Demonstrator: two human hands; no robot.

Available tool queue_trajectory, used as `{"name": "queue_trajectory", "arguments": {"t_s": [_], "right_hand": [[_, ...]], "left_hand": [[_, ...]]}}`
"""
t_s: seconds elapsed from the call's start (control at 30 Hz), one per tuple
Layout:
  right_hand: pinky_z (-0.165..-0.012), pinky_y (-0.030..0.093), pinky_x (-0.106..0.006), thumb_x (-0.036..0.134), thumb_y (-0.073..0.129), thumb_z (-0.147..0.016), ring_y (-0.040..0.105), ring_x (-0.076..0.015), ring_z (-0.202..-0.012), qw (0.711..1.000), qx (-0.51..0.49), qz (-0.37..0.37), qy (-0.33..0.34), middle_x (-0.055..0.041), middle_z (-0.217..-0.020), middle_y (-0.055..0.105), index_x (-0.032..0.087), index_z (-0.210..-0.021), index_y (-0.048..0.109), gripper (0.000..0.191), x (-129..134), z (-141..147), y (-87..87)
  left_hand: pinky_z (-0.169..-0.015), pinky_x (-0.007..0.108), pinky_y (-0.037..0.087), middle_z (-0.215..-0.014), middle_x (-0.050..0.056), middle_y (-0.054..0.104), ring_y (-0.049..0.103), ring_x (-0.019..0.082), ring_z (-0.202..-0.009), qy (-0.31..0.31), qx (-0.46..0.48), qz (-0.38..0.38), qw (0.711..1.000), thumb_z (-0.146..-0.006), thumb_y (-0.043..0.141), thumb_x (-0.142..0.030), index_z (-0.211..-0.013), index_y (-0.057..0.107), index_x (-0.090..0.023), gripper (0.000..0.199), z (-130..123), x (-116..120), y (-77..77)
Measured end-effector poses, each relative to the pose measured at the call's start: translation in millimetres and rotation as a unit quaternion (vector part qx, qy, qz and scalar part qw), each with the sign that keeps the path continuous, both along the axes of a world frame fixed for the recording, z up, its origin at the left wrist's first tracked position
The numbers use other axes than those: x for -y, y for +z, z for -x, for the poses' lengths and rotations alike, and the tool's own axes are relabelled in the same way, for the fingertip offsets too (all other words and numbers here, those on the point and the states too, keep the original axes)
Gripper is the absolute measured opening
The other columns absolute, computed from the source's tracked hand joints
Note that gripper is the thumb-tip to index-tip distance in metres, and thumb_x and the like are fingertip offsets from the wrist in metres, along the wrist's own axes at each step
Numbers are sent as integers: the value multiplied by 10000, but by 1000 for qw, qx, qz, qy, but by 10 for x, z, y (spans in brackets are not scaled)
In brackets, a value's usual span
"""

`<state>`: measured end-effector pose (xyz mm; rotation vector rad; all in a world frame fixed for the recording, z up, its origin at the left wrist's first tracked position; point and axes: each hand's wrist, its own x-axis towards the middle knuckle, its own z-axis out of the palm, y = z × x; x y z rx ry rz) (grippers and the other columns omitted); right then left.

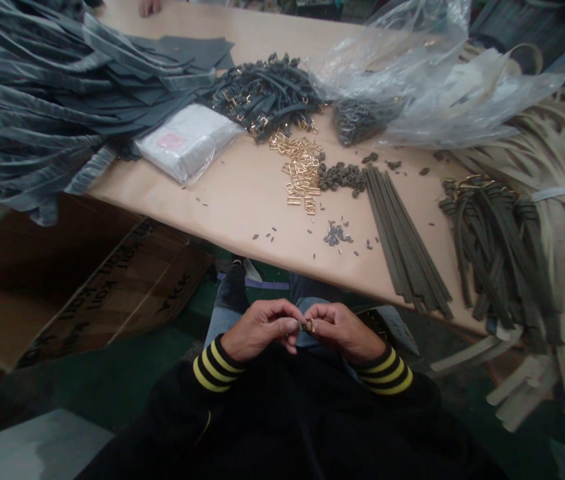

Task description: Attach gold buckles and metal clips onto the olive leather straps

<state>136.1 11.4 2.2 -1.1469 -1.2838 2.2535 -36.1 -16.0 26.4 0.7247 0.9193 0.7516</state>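
Two grips clamped on small gold buckle (310, 326): left hand (262, 330), right hand (342, 331); many loose gold buckles (301, 170), unjoined dark straps (405, 233) left on worktop (222, 213).

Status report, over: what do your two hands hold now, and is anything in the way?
Left hand and right hand together, fingertips pinching small gold buckle. Nothing in the way.

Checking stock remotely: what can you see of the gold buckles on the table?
The gold buckles are small, shiny, rectangular metal frames, heaped and overlapping on the tan table. The heap runs down from the dark strap pile and touches a cluster of dark pieces on its right.
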Motion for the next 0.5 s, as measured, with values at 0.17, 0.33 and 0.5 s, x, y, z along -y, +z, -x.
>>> {"name": "queue_trajectory", "arguments": {"t_s": [0.17,0.33,0.5], "right_hand": [[-355,142,-178,473,592,-631,237,-42,-373,1000,23,-6,11,81,-444,350,154,-661,485,338,47,44,-50],[-356,149,-178,433,564,-668,240,-45,-373,998,47,-30,1,83,-440,334,159,-666,488,285,80,74,-79],[-372,202,-178,410,551,-681,296,-57,-403,992,77,-98,10,63,-482,377,158,-652,500,259,15,67,-109]], "left_hand": [[-521,209,484,-643,6,545,527,99,-597,-23,-22,38,999,-614,662,-297,-677,602,-117,200,41,-12,-2],[-560,196,449,-589,-7,570,535,78,-555,10,-44,66,997,-600,675,-255,-658,585,-107,183,21,21,-51],[-550,206,430,-551,-3,577,536,86,-532,48,-67,45,996,-591,676,-289,-643,564,-107,220,-31,18,-139]]}}
